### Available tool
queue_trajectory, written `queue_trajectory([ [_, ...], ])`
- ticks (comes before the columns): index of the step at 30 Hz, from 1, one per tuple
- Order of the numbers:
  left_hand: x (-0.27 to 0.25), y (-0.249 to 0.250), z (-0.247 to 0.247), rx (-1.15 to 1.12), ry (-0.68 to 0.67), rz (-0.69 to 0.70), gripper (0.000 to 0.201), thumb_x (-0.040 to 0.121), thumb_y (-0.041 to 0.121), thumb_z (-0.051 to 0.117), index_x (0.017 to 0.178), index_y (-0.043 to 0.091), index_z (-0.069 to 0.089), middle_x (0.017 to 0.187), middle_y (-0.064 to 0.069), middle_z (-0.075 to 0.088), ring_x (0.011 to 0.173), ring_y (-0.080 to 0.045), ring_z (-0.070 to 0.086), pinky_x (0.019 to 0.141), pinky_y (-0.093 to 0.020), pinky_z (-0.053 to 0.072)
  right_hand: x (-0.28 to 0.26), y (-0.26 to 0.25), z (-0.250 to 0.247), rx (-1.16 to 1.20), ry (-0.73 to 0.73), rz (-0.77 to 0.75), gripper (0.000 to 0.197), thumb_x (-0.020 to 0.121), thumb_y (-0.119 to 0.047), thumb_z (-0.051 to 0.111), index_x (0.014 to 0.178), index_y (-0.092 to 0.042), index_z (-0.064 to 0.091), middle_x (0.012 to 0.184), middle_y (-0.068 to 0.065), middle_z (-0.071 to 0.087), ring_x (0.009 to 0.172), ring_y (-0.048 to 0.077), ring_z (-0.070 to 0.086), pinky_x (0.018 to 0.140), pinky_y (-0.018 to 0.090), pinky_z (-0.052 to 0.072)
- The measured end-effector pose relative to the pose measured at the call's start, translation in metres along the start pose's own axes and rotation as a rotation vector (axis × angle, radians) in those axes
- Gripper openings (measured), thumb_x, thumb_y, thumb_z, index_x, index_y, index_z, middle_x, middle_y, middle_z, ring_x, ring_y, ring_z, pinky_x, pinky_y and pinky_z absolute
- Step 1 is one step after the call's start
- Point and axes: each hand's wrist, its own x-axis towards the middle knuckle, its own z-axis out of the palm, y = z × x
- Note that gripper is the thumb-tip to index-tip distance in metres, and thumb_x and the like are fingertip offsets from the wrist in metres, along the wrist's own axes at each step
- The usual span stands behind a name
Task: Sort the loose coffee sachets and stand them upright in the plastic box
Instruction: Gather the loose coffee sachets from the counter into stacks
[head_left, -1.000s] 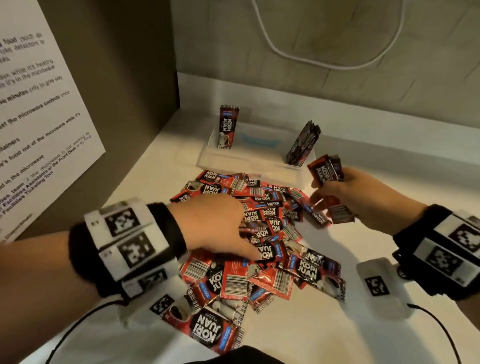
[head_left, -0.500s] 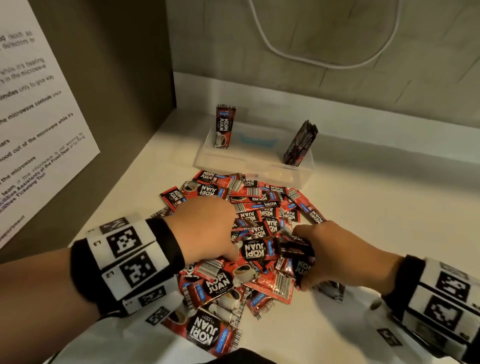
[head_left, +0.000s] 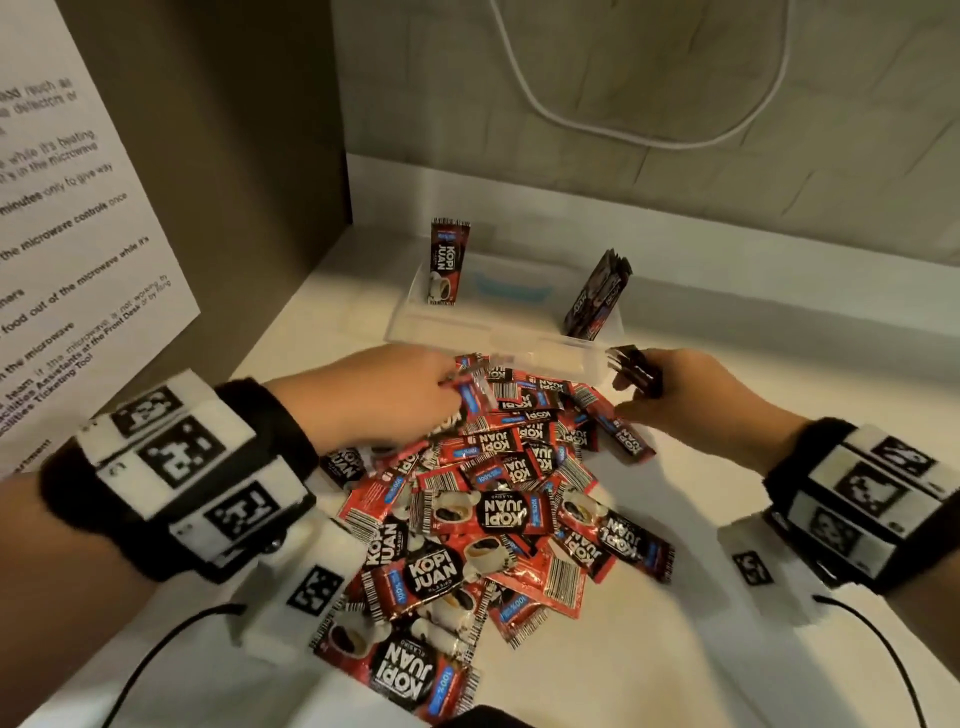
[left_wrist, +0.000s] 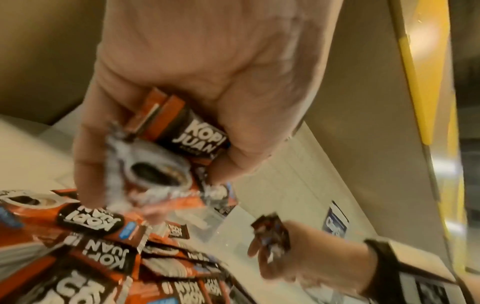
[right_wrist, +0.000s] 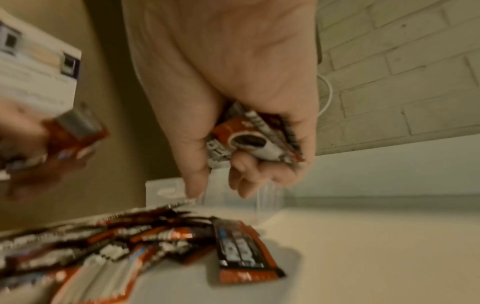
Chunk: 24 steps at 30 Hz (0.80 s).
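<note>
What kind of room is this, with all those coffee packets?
Probably an office pantry: a wall notice gives microwave rules and mentions facilities staff, instant coffee sachets are heaped on a pale counter, below a tiled wall.

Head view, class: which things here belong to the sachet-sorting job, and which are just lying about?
Job: loose sachet pile; plastic box; standing sachets; left hand and right hand, both gripping sachets.

Lying about: printed notice; white cable.

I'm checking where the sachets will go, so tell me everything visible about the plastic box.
The plastic box is a clear, shallow, lidless rectangular tub on the pale counter, beyond the sachet pile. A blue mark shows through its base. One sachet stands upright in its left end; a small bundle leans at its right end. Pile sachets abut its near wall.
</note>
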Motion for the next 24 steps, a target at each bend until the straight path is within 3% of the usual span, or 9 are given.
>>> queue_trajectory([
  [4, 0.001, -0.006, -0.016, -0.304, 0.183, -0.085, 0.032, 0.094, 0.045, 0.05, 0.095, 0.015, 0.061, 0.085, -0.005, 0.067, 0.072, -0.023, 0.064, 0.063, -0.032, 0.048, 0.013, 0.004, 0.019, -0.083, -0.047, 0.048, 0.037, 0.067, -0.034, 0.084, 0.083, -0.018, 0.055, 0.071, -0.008, 0.054, 0.061, 0.002, 0.048, 0.047, 0.016, 0.032],
  [7, -0.001, -0.016, -0.024, -0.309, 0.202, -0.09, 0.06, 0.065, 0.07, 0.065, 0.088, 0.015, 0.062, 0.079, -0.001, 0.068, 0.072, -0.019, 0.064, 0.066, -0.033, 0.049, 0.015, 0.005, 0.027, -0.04, -0.095, 0.076, 0.035, 0.067, -0.028, 0.085, 0.077, -0.024, 0.052, 0.07, -0.011, 0.056, 0.059, -0.003, 0.05, 0.042, 0.007, 0.031],
  [9, -0.003, -0.024, -0.025, -0.189, 0.131, -0.088, 0.054, 0.055, 0.064, 0.077, 0.083, 0.021, 0.058, 0.075, 0.005, 0.064, 0.069, -0.012, 0.06, 0.059, -0.027, 0.044, 0.014, 0.006, 0.027, -0.006, -0.112, 0.09, 0.03, 0.069, -0.025, 0.083, 0.077, -0.022, 0.055, 0.068, -0.01, 0.059, 0.057, -0.001, 0.054, 0.042, 0.006, 0.034],
  [11, -0.005, -0.032, -0.02, -0.038, 0.026, -0.098, 0.046, 0.059, 0.054, 0.083, 0.083, 0.026, 0.056, 0.081, 0.01, 0.064, 0.073, -0.007, 0.059, 0.062, -0.024, 0.045, 0.013, 0.007, 0.024, -0.013, -0.117, 0.115, 0.022, 0.074, -0.022, 0.078, 0.075, -0.019, 0.055, 0.068, -0.006, 0.058, 0.058, 0.004, 0.053, 0.045, 0.014, 0.037],
  [15, -0.009, -0.042, 0.006, 0.139, -0.14, -0.149, 0.056, 0.059, 0.063, 0.08, 0.095, 0.025, 0.062, 0.088, 0.012, 0.067, 0.08, -0.008, 0.063, 0.072, -0.026, 0.052, 0.006, 0.012, 0.014, 0.078, -0.023, 0.181, 0.007, 0.076, -0.003, 0.064, 0.077, -0.006, 0.058, 0.064, 0.005, 0.054, 0.054, 0.017, 0.046, 0.048, 0.025, 0.035],
  [17, -0.01, -0.043, 0.018, 0.199, -0.139, -0.146, 0.057, 0.058, 0.062, 0.08, 0.094, 0.023, 0.063, 0.086, 0.009, 0.068, 0.079, -0.01, 0.063, 0.072, -0.029, 0.053, -0.001, 0.013, 0.008, 0.177, -0.016, 0.181, 0.008, 0.077, 0.002, 0.061, 0.082, -0.005, 0.059, 0.062, 0.005, 0.052, 0.051, 0.018, 0.044, 0.049, 0.025, 0.034],
  [20, -0.011, -0.044, 0.025, 0.202, -0.107, -0.145, 0.045, 0.064, 0.051, 0.081, 0.089, 0.021, 0.058, 0.079, 0.007, 0.064, 0.071, -0.01, 0.06, 0.058, -0.028, 0.046, -0.018, 0.01, 0.0, 0.322, -0.115, 0.14, 0.013, 0.082, 0.003, 0.06, 0.082, -0.01, 0.057, 0.058, 0.005, 0.052, 0.044, 0.015, 0.042, 0.042, 0.025, 0.033],
  [22, -0.01, -0.044, 0.025, 0.155, -0.101, -0.161, 0.041, 0.066, 0.042, 0.081, 0.091, 0.017, 0.06, 0.083, 0.003, 0.066, 0.075, -0.015, 0.064, 0.062, -0.035, 0.049, -0.029, 0.006, -0.003, 0.393, -0.213, 0.083, 0.015, 0.084, 0.001, 0.062, 0.084, -0.012, 0.056, 0.065, 0.008, 0.059, 0.044, 0.012, 0.046, 0.042, 0.025, 0.036],
  [24, -0.009, -0.043, 0.021, 0.085, -0.07, -0.153, 0.036, 0.069, 0.034, 0.078, 0.096, 0.014, 0.062, 0.086, -0.002, 0.068, 0.077, -0.019, 0.066, 0.065, -0.036, 0.051, -0.039, 0.001, -0.001, 0.352, -0.295, -0.001, 0.017, 0.082, -0.005, 0.07, 0.086, -0.017, 0.058, 0.072, 0.001, 0.064, 0.047, 0.002, 0.052, 0.048, 0.018, 0.042],
])
